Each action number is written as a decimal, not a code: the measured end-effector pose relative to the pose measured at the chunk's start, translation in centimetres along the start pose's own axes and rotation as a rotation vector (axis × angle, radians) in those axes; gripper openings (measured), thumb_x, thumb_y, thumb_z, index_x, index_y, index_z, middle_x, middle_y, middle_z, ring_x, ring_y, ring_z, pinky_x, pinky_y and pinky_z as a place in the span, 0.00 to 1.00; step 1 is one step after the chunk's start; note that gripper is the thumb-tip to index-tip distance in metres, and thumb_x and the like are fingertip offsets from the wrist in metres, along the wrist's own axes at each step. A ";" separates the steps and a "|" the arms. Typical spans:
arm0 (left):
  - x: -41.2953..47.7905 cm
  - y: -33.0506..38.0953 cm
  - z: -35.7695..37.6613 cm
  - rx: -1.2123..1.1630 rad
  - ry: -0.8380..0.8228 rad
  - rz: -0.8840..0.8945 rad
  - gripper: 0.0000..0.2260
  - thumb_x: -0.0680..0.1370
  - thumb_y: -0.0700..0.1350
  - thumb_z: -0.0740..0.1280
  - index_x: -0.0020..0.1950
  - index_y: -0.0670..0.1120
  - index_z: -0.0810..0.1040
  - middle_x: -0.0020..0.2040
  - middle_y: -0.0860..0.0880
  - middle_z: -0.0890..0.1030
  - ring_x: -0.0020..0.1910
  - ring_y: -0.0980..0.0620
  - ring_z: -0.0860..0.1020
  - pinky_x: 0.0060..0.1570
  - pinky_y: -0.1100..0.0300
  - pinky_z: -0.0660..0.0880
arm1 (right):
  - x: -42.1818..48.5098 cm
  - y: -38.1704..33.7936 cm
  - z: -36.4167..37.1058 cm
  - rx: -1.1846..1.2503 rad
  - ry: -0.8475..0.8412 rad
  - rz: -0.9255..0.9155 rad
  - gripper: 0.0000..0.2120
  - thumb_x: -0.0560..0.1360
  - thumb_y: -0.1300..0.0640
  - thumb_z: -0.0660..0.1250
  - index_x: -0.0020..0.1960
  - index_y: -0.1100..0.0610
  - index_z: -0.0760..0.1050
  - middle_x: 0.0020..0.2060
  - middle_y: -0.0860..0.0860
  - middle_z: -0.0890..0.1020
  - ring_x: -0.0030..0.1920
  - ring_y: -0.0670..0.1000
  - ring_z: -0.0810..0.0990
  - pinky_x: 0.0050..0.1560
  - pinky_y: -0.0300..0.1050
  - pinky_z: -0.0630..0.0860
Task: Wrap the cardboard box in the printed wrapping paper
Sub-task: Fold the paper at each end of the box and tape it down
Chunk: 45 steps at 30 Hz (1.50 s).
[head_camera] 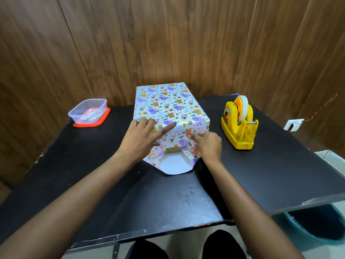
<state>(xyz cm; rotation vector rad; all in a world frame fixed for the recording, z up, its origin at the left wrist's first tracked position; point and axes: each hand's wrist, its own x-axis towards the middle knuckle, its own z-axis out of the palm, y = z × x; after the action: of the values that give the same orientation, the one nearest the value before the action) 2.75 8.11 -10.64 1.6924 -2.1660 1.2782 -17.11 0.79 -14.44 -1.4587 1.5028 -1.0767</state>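
Observation:
The box [168,103] stands on the black table [270,165], covered on top and sides in white wrapping paper printed with elephants, bears and rainbows. At its near end the paper is folded down, and a white bottom flap [172,166] lies flat on the table. My left hand [143,139] lies on the near top edge with straight fingers pressing the paper down. My right hand [204,144] presses its forefinger on the folded end face, while its thumb and curled fingers pinch the right side flap [192,157].
A yellow tape dispenser [239,124] with a white roll stands to the right of the box. A clear plastic container on a red lid [89,113] sits at the back left. Wood panel walls close off the back. A blue bin [317,225] stands below the table's right edge.

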 end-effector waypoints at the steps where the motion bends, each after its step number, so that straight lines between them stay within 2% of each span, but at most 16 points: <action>1: 0.0 0.0 0.0 -0.005 0.000 0.001 0.43 0.65 0.58 0.76 0.74 0.57 0.57 0.44 0.43 0.75 0.39 0.45 0.74 0.35 0.55 0.68 | 0.2 0.1 -0.1 -0.045 0.006 0.021 0.18 0.67 0.43 0.74 0.39 0.60 0.80 0.26 0.55 0.81 0.31 0.55 0.82 0.41 0.53 0.81; 4: 0.0 -0.1 0.1 -0.005 -0.002 -0.001 0.43 0.65 0.58 0.75 0.74 0.57 0.56 0.44 0.44 0.75 0.39 0.45 0.73 0.35 0.55 0.67 | 0.9 0.6 -0.6 -0.216 0.025 0.067 0.29 0.60 0.31 0.71 0.41 0.57 0.76 0.35 0.54 0.83 0.39 0.56 0.83 0.43 0.49 0.80; 8: -0.1 0.0 0.4 -0.023 -0.006 -0.009 0.44 0.66 0.57 0.75 0.75 0.57 0.53 0.44 0.44 0.74 0.39 0.45 0.73 0.36 0.54 0.67 | 1.2 0.4 -2.4 -0.372 0.045 0.043 0.37 0.58 0.28 0.70 0.50 0.58 0.71 0.42 0.52 0.81 0.45 0.55 0.81 0.40 0.45 0.72; 11: -0.1 0.0 0.3 -0.037 -0.004 -0.007 0.42 0.66 0.56 0.75 0.74 0.57 0.56 0.43 0.43 0.74 0.38 0.45 0.72 0.35 0.53 0.67 | 1.5 0.3 -3.2 -0.393 -0.026 -0.079 0.31 0.62 0.33 0.72 0.49 0.57 0.72 0.41 0.49 0.79 0.43 0.53 0.78 0.37 0.44 0.68; 16: 0.1 -0.1 0.4 -0.045 -0.021 -0.006 0.42 0.65 0.56 0.75 0.74 0.57 0.58 0.43 0.43 0.74 0.39 0.44 0.73 0.36 0.53 0.68 | 3.1 0.9 -3.3 -0.314 -0.099 -0.183 0.18 0.66 0.44 0.75 0.39 0.59 0.75 0.38 0.52 0.82 0.38 0.55 0.80 0.39 0.51 0.76; 19: 0.1 -0.1 0.3 -0.039 -0.034 0.000 0.41 0.65 0.56 0.76 0.74 0.57 0.60 0.44 0.43 0.75 0.38 0.44 0.73 0.35 0.54 0.67 | 3.4 1.1 -3.6 -0.263 -0.124 -0.189 0.14 0.68 0.53 0.74 0.33 0.57 0.72 0.31 0.53 0.79 0.32 0.54 0.77 0.35 0.47 0.72; 23: 0.2 -0.3 0.1 -0.036 -0.030 0.018 0.42 0.64 0.57 0.76 0.74 0.56 0.61 0.43 0.43 0.75 0.37 0.45 0.72 0.35 0.55 0.66 | 3.3 1.3 -4.0 -0.207 -0.157 -0.154 0.11 0.73 0.63 0.69 0.33 0.58 0.73 0.28 0.51 0.77 0.27 0.49 0.76 0.35 0.45 0.74; 26: 0.3 -0.4 0.0 -0.034 -0.026 0.021 0.45 0.63 0.58 0.76 0.74 0.55 0.57 0.42 0.43 0.76 0.36 0.46 0.72 0.34 0.57 0.65 | 2.5 0.2 -5.5 -0.207 -0.069 -0.183 0.12 0.76 0.67 0.59 0.36 0.58 0.75 0.31 0.53 0.78 0.28 0.50 0.77 0.34 0.45 0.73; 28: 0.3 -0.4 -0.1 -0.037 -0.018 0.018 0.47 0.63 0.59 0.76 0.75 0.56 0.54 0.42 0.44 0.76 0.36 0.46 0.72 0.34 0.57 0.65 | 1.7 -1.7 -7.5 -0.215 0.114 -0.301 0.10 0.77 0.64 0.59 0.42 0.62 0.77 0.35 0.55 0.79 0.32 0.53 0.76 0.36 0.44 0.69; 31: 0.2 -0.6 0.0 -0.046 -0.035 0.010 0.51 0.63 0.59 0.76 0.77 0.56 0.47 0.43 0.44 0.75 0.37 0.46 0.72 0.34 0.57 0.65 | 1.8 -3.9 -11.3 -0.500 0.482 -0.349 0.14 0.79 0.54 0.58 0.49 0.63 0.78 0.47 0.59 0.80 0.50 0.59 0.75 0.44 0.46 0.66; 32: 0.2 -0.6 0.0 -0.044 -0.043 0.006 0.52 0.63 0.60 0.75 0.77 0.56 0.45 0.43 0.44 0.75 0.37 0.46 0.72 0.34 0.57 0.65 | 2.7 -3.9 -12.4 -0.607 0.501 -0.253 0.17 0.80 0.51 0.58 0.54 0.63 0.77 0.53 0.59 0.78 0.57 0.60 0.72 0.49 0.49 0.69; 34: 0.1 -0.4 -0.1 -0.038 -0.052 -0.002 0.53 0.63 0.60 0.75 0.77 0.55 0.44 0.43 0.44 0.75 0.37 0.46 0.72 0.34 0.56 0.66 | 4.1 -3.6 -14.0 -0.714 0.348 0.004 0.21 0.79 0.47 0.59 0.58 0.64 0.75 0.61 0.61 0.74 0.65 0.61 0.67 0.60 0.55 0.66; 36: 0.1 -0.4 -0.1 -0.036 -0.061 -0.007 0.52 0.63 0.60 0.75 0.77 0.54 0.46 0.43 0.44 0.75 0.37 0.46 0.72 0.34 0.56 0.66 | 5.0 -3.6 -14.5 -0.521 0.141 0.157 0.20 0.78 0.48 0.63 0.59 0.64 0.73 0.62 0.60 0.74 0.65 0.60 0.69 0.58 0.53 0.67; 38: 0.3 -0.3 -0.3 -0.048 -0.063 -0.008 0.49 0.62 0.59 0.76 0.76 0.53 0.53 0.41 0.44 0.75 0.36 0.46 0.72 0.34 0.56 0.65 | 5.2 -4.0 -14.6 -0.238 0.054 0.197 0.21 0.77 0.54 0.66 0.64 0.66 0.70 0.63 0.59 0.73 0.64 0.59 0.72 0.51 0.47 0.68; 41: 0.3 -0.2 -0.4 -0.048 -0.068 -0.011 0.47 0.61 0.59 0.77 0.74 0.53 0.57 0.41 0.44 0.75 0.36 0.45 0.72 0.34 0.57 0.66 | 5.2 -4.7 -14.5 -0.107 0.047 0.213 0.22 0.74 0.60 0.70 0.65 0.67 0.70 0.64 0.60 0.73 0.64 0.58 0.72 0.50 0.45 0.67; 45: 0.3 -0.3 -0.4 -0.047 -0.056 -0.007 0.45 0.60 0.59 0.78 0.74 0.52 0.63 0.41 0.43 0.76 0.35 0.45 0.73 0.33 0.56 0.67 | 5.5 -5.6 -15.0 0.039 0.117 0.204 0.20 0.73 0.61 0.71 0.62 0.66 0.72 0.62 0.58 0.75 0.63 0.57 0.73 0.50 0.46 0.68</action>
<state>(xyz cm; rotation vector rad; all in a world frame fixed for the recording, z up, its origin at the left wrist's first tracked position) 2.69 8.17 -10.06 1.7373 -2.2001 1.1824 -29.45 -3.77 -3.74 -1.2035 1.6639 -1.0752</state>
